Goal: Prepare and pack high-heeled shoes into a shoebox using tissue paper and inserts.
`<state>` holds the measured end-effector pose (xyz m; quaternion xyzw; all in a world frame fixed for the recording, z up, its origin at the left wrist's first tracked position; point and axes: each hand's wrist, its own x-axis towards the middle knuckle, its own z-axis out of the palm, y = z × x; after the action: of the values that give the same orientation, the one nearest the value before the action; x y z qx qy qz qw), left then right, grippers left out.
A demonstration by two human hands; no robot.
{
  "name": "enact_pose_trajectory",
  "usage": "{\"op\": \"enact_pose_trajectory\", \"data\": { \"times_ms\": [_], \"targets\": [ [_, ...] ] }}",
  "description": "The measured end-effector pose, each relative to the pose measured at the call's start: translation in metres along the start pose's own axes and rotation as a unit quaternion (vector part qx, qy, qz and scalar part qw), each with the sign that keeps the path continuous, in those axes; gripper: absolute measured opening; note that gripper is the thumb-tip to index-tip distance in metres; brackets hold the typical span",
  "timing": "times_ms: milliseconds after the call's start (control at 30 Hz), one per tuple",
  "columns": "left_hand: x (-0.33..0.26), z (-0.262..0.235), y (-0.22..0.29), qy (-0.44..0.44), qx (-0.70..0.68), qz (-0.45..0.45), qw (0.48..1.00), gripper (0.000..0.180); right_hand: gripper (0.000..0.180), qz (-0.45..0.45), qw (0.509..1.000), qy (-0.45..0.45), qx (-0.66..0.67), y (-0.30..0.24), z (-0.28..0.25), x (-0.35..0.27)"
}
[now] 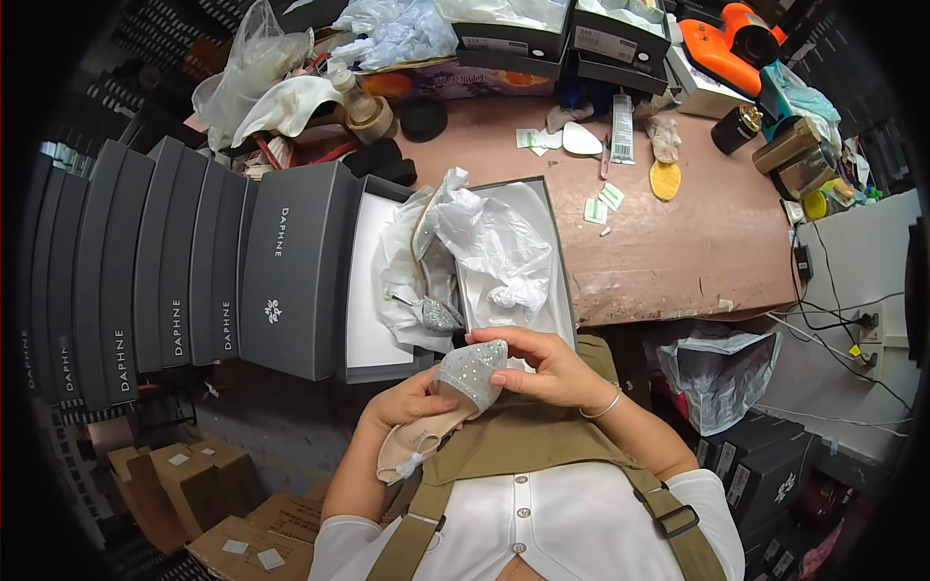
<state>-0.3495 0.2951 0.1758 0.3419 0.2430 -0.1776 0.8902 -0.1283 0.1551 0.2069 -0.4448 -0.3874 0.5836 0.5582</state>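
Observation:
A pointed, glittery silver shoe (471, 376) with a beige insole lies between my two hands in front of my apron, toe toward the box. My left hand (411, 401) grips its side near the middle. My right hand (554, 374) holds the toe, thumb on the sparkling upper and fingers curled over the far side. Just beyond is an open shoe box (554, 208) with white lining. A second glittery shoe (441, 316) rests inside it, partly wrapped in crumpled white tissue paper (494, 242).
Dark grey shoe boxes (295, 261) stand in a row at the left. On the pink table (697, 261) lie a tube (622, 131), a yellow sponge (665, 181) and small green-white packets (595, 210). An orange tool (717, 53) sits far right. Cartons (203, 479) are on the floor.

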Motion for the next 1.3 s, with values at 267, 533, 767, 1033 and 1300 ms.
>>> {"op": "enact_pose_trajectory", "data": {
  "times_ms": [267, 533, 767, 1033, 1300],
  "targets": [
    [-0.001, 0.002, 0.003, 0.04, 0.075, 0.07, 0.994, 0.057, 0.057, -0.035, 0.999, -0.016, -0.016, 0.006, -0.001, 0.001],
    [-0.006, 0.004, 0.004, -0.032, -0.095, -0.063, 0.993, 0.05, 0.076, 0.033, 0.999, -0.033, -0.006, -0.003, 0.005, 0.008],
    [-0.011, -0.002, -0.002, 0.021, 0.01, 0.001, 1.0, 0.045, 0.066, -0.046, 0.994, -0.033, -0.091, 0.0, 0.011, 0.005],
    [-0.011, -0.01, 0.002, -0.009, 0.125, 0.059, 0.99, 0.042, 0.056, -0.122, 0.978, -0.062, -0.155, -0.008, 0.019, -0.001],
    [-0.008, -0.02, -0.004, -0.009, 0.206, 0.104, 0.973, 0.037, 0.056, -0.129, 0.973, -0.084, -0.171, -0.007, 0.026, -0.003]
  ]
}}
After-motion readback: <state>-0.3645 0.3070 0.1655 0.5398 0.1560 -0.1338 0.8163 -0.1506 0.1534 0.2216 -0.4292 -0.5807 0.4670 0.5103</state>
